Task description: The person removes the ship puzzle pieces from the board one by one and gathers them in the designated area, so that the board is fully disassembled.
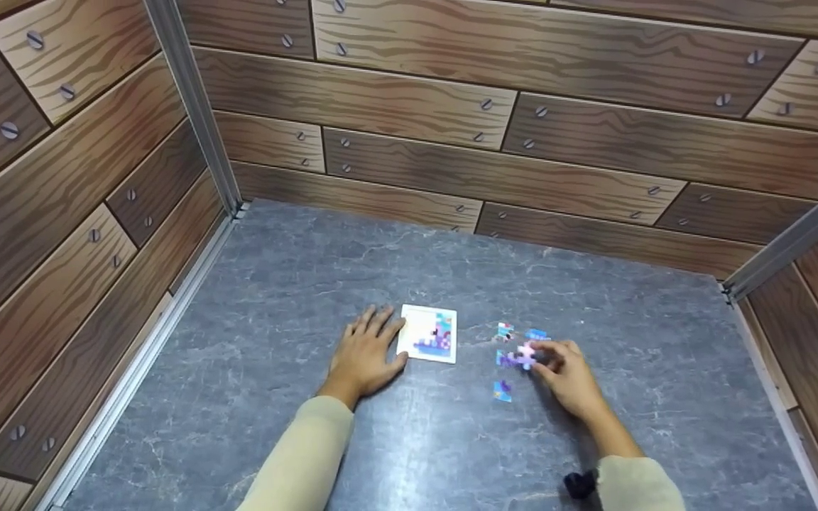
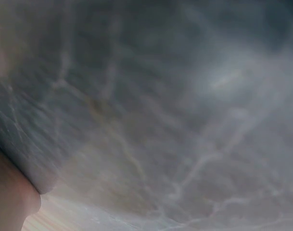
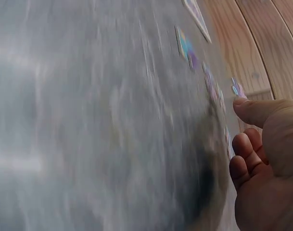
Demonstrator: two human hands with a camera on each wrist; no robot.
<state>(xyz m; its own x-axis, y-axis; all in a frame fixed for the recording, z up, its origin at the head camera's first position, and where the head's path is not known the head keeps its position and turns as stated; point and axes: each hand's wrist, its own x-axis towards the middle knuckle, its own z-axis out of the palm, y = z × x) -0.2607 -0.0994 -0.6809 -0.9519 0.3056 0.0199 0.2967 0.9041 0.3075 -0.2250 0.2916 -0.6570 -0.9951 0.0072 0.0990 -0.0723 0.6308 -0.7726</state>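
Observation:
A white-framed jigsaw puzzle board point(image 1: 412, 325) lies on the grey surface, with colourful pieces filling its right and lower parts. My left hand point(image 1: 365, 353) rests flat with fingers spread, thumb and fingertips at the board's left edge. In the left wrist view only a bit of that hand point(image 2: 11, 197) shows at the lower left corner. To the right of the board, my right hand point(image 1: 569, 376) pinches a pink and purple jigsaw puzzle piece point(image 1: 525, 354) between thumb and fingers. The right wrist view shows this piece point(image 3: 237, 88) raised at the thumb tip.
Several loose jigsaw pieces lie around the right hand: one blue and purple point(image 1: 501, 391), one with red and white point(image 1: 505, 331), one blue point(image 1: 537, 334). Wood-patterned walls point(image 1: 409, 156) with metal corner posts point(image 1: 196, 106) enclose the surface. A small black object point(image 1: 579, 485) sits by the right sleeve.

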